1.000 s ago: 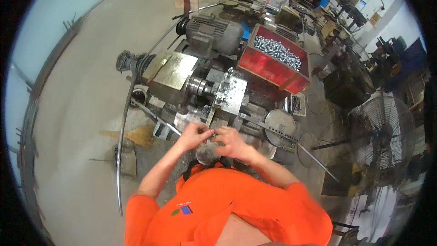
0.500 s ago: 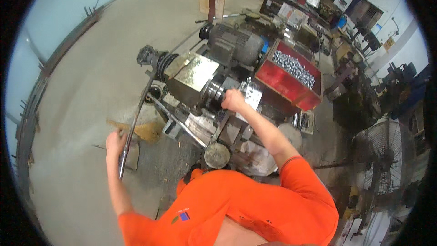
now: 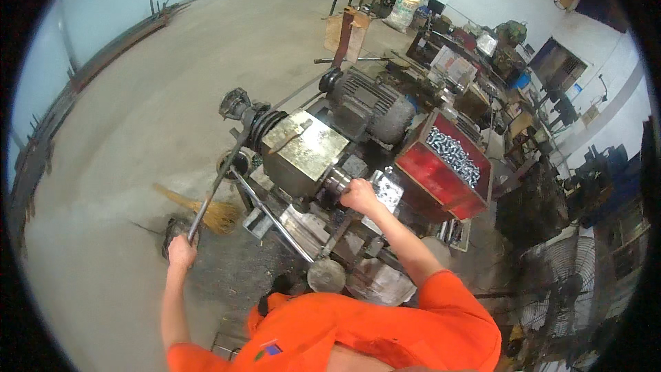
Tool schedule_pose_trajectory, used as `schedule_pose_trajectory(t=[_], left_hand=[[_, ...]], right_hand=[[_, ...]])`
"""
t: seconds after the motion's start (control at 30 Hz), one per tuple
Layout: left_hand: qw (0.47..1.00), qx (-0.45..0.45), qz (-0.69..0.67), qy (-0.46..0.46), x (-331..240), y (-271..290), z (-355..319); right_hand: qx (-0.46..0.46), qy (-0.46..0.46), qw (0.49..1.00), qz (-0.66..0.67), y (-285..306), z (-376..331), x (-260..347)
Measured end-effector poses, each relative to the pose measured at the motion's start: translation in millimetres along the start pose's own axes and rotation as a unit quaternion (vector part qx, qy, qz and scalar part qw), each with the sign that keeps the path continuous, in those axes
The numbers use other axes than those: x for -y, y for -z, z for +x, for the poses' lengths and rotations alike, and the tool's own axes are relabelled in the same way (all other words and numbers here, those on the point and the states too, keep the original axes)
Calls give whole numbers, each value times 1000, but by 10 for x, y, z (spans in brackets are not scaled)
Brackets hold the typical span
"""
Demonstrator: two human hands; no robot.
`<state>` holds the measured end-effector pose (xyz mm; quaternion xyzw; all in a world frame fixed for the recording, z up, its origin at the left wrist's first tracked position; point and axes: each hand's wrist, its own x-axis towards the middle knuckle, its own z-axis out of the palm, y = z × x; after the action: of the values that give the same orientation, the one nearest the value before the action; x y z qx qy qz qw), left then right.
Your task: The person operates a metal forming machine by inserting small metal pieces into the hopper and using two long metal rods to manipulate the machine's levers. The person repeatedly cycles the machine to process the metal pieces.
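My left hand (image 3: 182,251) is wrapped round the lower end of a long metal lever (image 3: 210,196), which slants up to the pulley end of a lathe-like machine. My right hand (image 3: 360,196) is closed at the front of the machine's round metal chuck (image 3: 335,180); whatever its fingers hold there is hidden. The chuck sticks out of a box-shaped headstock (image 3: 313,139) with a shiny top, where a brownish strip-like tool (image 3: 289,136) lies. A second bright bar (image 3: 272,215) runs low along the machine's near side.
Right of the chuck stands a red bin (image 3: 434,173) full of small shiny metal parts (image 3: 454,157). An electric motor (image 3: 368,107) sits behind the headstock. A straw broom (image 3: 210,213) lies on the floor at left. A caged fan (image 3: 564,275) stands at right.
My left hand has gone from loose fingers beside the lever to a grip on its end. My right hand stays at the chuck. The whole view has shifted, showing more of the far room.
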<state>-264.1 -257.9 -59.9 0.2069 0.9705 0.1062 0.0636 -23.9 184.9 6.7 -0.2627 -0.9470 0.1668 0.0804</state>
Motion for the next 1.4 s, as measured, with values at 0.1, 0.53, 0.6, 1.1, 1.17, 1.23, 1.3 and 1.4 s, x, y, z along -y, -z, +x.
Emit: schedule_pose_trajectory(t=[0.1, 0.53, 0.6, 1.1, 1.17, 1.23, 1.3, 1.4], left_hand=[[986, -21, 142, -84, 447, 101, 543], [977, -80, 142, -139, 1215, 342, 1922], [980, -167, -18, -111, 1045, 187, 1915], [810, 157, 261, -501, -1138, -2054, 1319], [811, 191, 306, -461, -1196, -2091, 1310], [897, 145, 231, -349, -1042, -2184, 1357], [941, 151, 187, -237, -973, -2107, 1297], [965, 138, 48, -219, -886, -1657, 1241]], right_hand=[[7, 0, 1000, 21, -39, -56, -87], [-26, 55, 997, -48, -67, -77, -71], [-2, 85, 990, -112, 0, -52, 48], [-88, -71, 993, -42, 583, -2250, -64], [-119, -128, 983, -57, 561, -2736, -397], [-112, -218, 967, -66, 551, -3171, -819], [-118, -325, 930, -124, 569, -3668, -1177], [-59, -474, 865, -153, 550, -4418, -1759]])
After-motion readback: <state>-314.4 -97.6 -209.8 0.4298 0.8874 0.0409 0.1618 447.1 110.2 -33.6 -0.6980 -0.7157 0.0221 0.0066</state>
